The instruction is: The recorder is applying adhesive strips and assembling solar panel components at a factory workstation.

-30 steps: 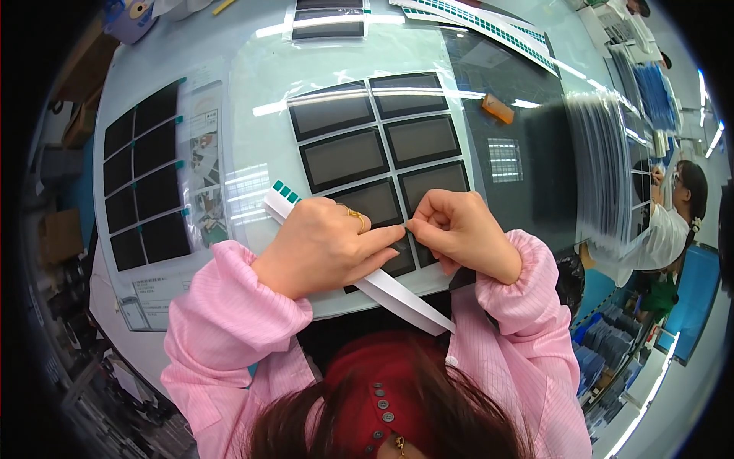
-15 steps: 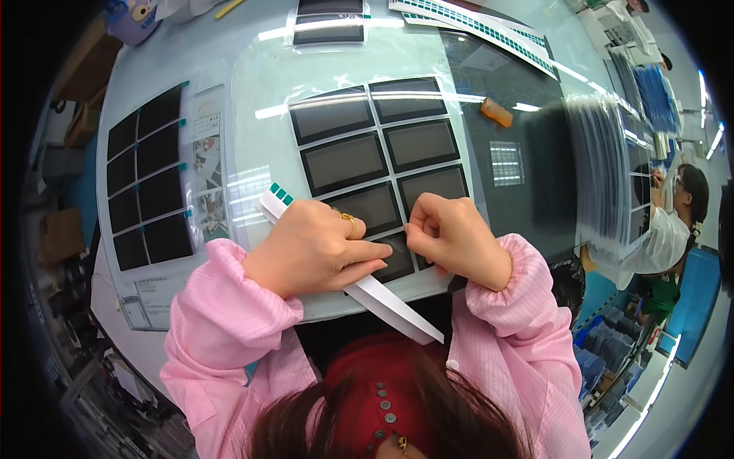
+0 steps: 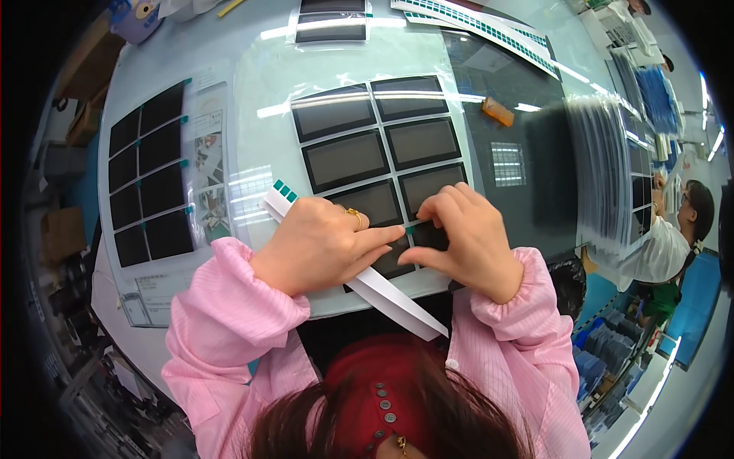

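Note:
Dark rectangular panels (image 3: pixel 345 159) lie in a two-column grid on the table before me. My left hand (image 3: pixel 317 245) closes on a white backing strip with green stickers (image 3: pixel 382 298), which runs slantwise beneath it toward my body. Its index finger points to a small green sticker (image 3: pixel 410 229) at the gap between the lower panels. Just right of that spot is my right hand (image 3: pixel 470 241), thumb and fingers apart, nothing seen between them. My hands hide parts of the lowest panels.
At left lies another sheet of dark panels (image 3: pixel 162 176) with green tabs. Sticker strips (image 3: pixel 489 34) lie at the far right, beyond an orange block (image 3: pixel 498 112). Stacked clear sleeves (image 3: pixel 600 168) stand at the table's right side. A co-worker (image 3: pixel 661 229) sits beyond them.
My right hand's pinched fingers have spread apart. A green sticker now shows at the panel gap, and my left index finger has moved slightly right toward it.

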Demonstrator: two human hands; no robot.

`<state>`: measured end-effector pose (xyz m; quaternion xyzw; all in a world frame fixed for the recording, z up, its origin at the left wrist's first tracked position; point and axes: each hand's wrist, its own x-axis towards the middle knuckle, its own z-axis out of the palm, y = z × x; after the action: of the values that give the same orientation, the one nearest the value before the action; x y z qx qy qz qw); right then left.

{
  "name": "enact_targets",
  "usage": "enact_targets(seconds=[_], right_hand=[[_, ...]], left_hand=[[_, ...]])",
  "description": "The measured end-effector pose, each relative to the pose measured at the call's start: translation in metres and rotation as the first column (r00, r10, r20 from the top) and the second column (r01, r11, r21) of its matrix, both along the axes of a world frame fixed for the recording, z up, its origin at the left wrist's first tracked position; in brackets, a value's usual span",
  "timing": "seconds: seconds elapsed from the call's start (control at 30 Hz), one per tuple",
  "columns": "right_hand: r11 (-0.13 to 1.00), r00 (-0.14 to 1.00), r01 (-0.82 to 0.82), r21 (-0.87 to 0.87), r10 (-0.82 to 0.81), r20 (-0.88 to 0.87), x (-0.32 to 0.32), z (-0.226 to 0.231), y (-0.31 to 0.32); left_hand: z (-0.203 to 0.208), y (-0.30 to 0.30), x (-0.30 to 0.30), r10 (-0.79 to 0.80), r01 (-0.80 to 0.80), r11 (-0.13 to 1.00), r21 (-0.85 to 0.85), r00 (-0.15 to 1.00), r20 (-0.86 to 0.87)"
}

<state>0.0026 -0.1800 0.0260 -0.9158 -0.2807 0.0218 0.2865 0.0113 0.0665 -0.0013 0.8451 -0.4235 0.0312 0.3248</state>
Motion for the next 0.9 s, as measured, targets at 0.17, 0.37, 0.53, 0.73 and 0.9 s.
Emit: enact_targets(seconds=[0.17,0.37,0.53,0.73,0.9], right_hand=[[0.983,0.977,0.044,-0.178,-0.005,0.212,-0.001,-0.017,0.008],[0.995,0.978,0.077,-0.066,-0.063,0.198,0.001,-0.021,0.012],[0.978,0.959,0.170,-0.122,-0.136,0.250,-0.011,-0.017,0.028],[0.987,0.960,0.143,-0.079,-0.119,0.253,-0.003,-0.024,0.029],[0.993,0.969,0.114,-0.040,-0.102,0.224,-0.002,-0.022,0.017]], left_hand=[[-0.001,0.001,0.001,0.075,-0.077,0.997,-0.030,0.996,-0.052],[-0.001,0.002,0.004,0.097,-0.097,0.993,-0.062,0.995,0.004],[0.004,0.002,0.006,0.128,-0.128,0.990,-0.053,0.992,-0.004],[0.000,0.001,0.005,0.153,-0.153,0.988,-0.030,0.988,-0.009],[0.003,0.005,0.006,0.172,-0.172,0.985,0.020,0.985,0.021]])
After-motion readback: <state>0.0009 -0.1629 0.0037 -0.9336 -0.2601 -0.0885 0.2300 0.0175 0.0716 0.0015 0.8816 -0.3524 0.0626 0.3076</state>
